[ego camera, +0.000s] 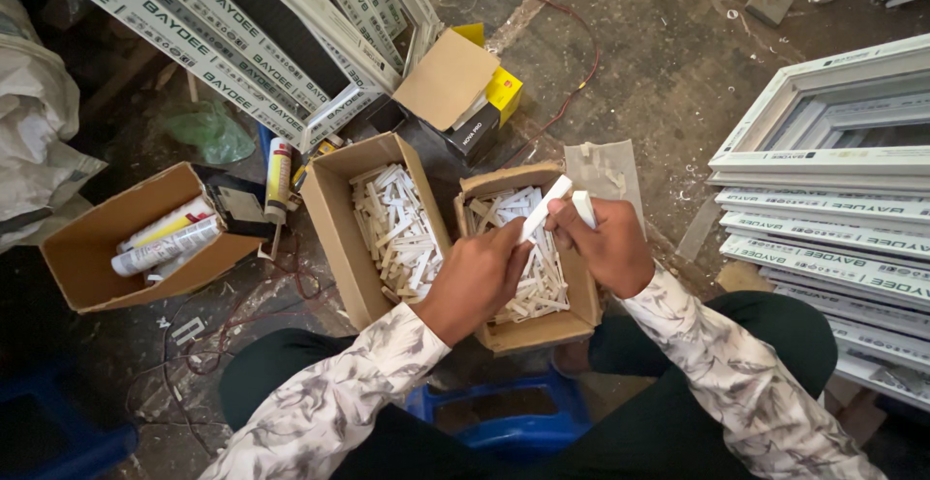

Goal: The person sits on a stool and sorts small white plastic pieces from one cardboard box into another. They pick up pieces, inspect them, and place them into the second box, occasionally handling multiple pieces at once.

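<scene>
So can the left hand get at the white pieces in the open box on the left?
Probably yes: the left hand sits beside that box, whose top is open, with nothing covering the white pieces.

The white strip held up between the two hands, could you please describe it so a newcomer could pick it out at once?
Start at the two open cardboard boxes of small white pieces on the floor, and take the right-hand box. Just above it, the left hand and right hand meet. The white strip slants up between them, the only piece lifted clear of the heap.
</scene>
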Demonstrator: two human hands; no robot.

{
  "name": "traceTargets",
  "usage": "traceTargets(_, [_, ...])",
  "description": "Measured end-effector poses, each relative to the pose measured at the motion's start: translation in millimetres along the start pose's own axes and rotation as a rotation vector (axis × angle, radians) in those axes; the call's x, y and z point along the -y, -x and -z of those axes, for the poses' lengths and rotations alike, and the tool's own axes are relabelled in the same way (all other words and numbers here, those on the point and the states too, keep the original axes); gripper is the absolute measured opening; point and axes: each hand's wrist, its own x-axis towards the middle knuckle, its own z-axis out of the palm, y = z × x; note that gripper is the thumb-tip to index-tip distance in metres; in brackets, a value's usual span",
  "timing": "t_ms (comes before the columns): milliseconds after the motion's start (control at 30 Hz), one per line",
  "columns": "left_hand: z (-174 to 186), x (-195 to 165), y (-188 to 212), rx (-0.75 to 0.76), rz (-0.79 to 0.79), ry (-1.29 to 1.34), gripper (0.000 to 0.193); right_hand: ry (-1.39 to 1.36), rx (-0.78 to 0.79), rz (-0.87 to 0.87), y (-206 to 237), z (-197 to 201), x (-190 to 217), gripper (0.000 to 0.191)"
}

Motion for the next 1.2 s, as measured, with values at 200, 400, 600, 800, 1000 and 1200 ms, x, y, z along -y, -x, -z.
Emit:
traceTargets(200, [13.0, 4.8, -6.7, 0.015, 0.049, 0.052, 0.022, 0.067, 0.103, -0.069, -9.6, 4.7, -0.6, 0.035])
traceTargets(400, [41.9, 9.5, -12.3, 0.258, 0.228, 0.090, 0.015, -0.024, 0.139, 0.099, -19.3, 28.4, 7.3, 0.031])
traceTargets(600, [40.5, 11.2, -10.1, 0.307, 0.184, 0.080, 0.017, 0.131, 0.158, 0.113, -18.0, 16.5, -1.4, 0.018])
traceTargets(800, [45.6, 41.8, 18.0, 0.354, 0.277, 0.063, 0.019, 0.265, 0.097, 0.081, 0.4, -24.4, -4.9, 0.017])
traceTargets(1000, [66.4, 85.5, 39.4, 0.268, 0.415, -0.368, 0.026, 0.253, 0.214, -0.104, -10.0, -34.2, -17.5, 0.049])
traceTargets(1200, [76.1, 100.3, 42.8, 0.128, 0.520, -0.427, 0.056, -0.600, 0.434, -0.290, -16.0, -32.5, -30.3, 0.047])
